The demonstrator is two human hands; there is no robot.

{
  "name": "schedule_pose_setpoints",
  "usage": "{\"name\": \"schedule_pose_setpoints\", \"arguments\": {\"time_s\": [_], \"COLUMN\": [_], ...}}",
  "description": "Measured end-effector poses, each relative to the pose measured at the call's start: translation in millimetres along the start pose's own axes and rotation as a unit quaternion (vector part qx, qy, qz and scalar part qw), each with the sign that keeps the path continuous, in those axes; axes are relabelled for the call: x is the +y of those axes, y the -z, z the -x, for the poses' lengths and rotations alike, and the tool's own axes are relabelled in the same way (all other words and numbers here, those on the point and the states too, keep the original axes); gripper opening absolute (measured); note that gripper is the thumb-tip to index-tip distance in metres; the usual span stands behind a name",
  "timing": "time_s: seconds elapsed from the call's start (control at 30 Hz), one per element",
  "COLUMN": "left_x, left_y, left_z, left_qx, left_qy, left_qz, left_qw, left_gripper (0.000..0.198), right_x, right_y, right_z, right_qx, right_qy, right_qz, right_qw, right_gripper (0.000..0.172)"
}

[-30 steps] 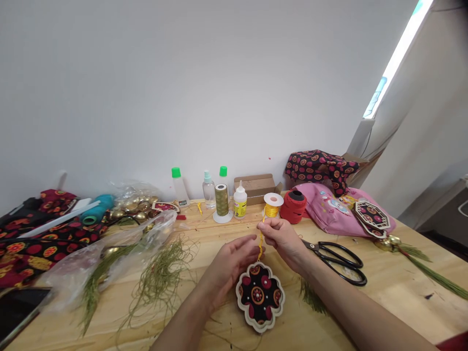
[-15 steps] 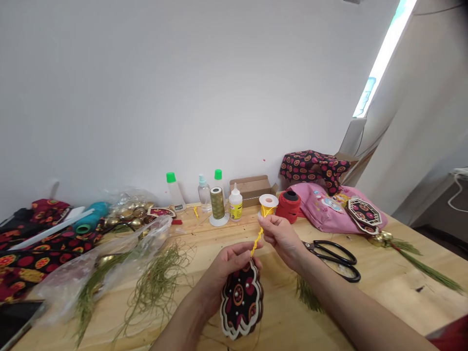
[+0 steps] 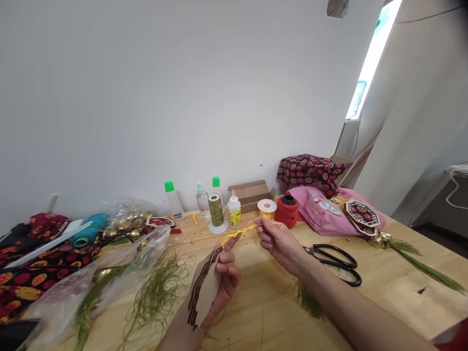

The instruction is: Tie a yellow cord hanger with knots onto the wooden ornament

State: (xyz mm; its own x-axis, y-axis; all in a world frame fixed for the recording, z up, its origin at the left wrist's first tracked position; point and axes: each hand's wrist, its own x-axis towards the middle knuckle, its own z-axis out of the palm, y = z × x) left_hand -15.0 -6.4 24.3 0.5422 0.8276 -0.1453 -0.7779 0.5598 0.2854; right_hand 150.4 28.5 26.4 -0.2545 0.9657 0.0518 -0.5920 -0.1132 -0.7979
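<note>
Pale grey wall [image 3: 175, 97] rises behind a light wooden table [image 3: 263, 312]. Well to the right of the right hand [image 3: 280, 241] slumps a pink printed fabric bag [image 3: 316, 219]. Along the palm of the left hand [image 3: 224, 285], whose half-curled fingers hold it, tilts a flat scalloped ornament with pale face and dark edges [image 3: 209, 292]. Black-handled metal scissors [image 3: 338, 263] lie right of the right wrist. Beyond the right hand stands a red thread cone [image 3: 287, 214]. Knotted yellow cord [image 3: 248, 228] runs from the ornament's top to the right hand's pinched thumb and forefinger.
</note>
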Motion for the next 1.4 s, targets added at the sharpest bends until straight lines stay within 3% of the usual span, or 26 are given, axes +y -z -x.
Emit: {"name": "schedule_pose_setpoints", "arguments": {"time_s": [0.37,0.43,0.53,0.63,0.77,0.87,0.93,1.1,1.23,1.4], "left_x": [-3,-5,-8,-9,-9,-7,-4,2,3,4], "left_y": [7.5,5.4,-0.4,-6.3,-12.2,-12.7,-10.6,-3.0,-2.7,-4.7], "left_z": [-4,-6,-9,-10,-8,-6,-6,-7,-8,-8], "left_qx": [-0.005,0.016,0.071,0.117,0.129,0.131,0.132,0.161,0.16,0.106], "left_qy": [-0.027,-0.066,-0.16,-0.232,-0.269,-0.27,-0.273,-0.323,-0.302,-0.257], "left_qz": [-0.083,-0.172,-0.301,-0.336,-0.34,-0.351,-0.363,-0.395,-0.389,-0.306], "left_qw": [0.996,0.983,0.937,0.905,0.892,0.887,0.881,0.845,0.855,0.91], "left_gripper": [0.029,0.029,0.036,0.047,0.062,0.067,0.062,0.026,0.022,0.021], "right_x": [4,4,4,6,12,12,10,5,7,4], "right_y": [-7,-6,-7,-10,-11,-9,-6,2,8,10], "right_z": [5,5,6,8,10,9,9,9,6,4], "right_qx": [-0.056,-0.049,-0.028,-0.017,-0.097,-0.138,-0.13,-0.144,-0.16,-0.175], "right_qy": [-0.035,-0.038,-0.061,-0.093,-0.079,-0.073,-0.093,-0.132,-0.226,-0.282], "right_qz": [0.007,0.013,0.043,0.085,0.156,0.195,0.215,0.207,0.132,0.048], "right_qw": [0.998,0.998,0.997,0.992,0.98,0.968,0.963,0.959,0.952,0.942], "right_gripper": [0.021,0.022,0.027,0.035,0.044,0.038,0.034,0.029,0.024,0.02]}}
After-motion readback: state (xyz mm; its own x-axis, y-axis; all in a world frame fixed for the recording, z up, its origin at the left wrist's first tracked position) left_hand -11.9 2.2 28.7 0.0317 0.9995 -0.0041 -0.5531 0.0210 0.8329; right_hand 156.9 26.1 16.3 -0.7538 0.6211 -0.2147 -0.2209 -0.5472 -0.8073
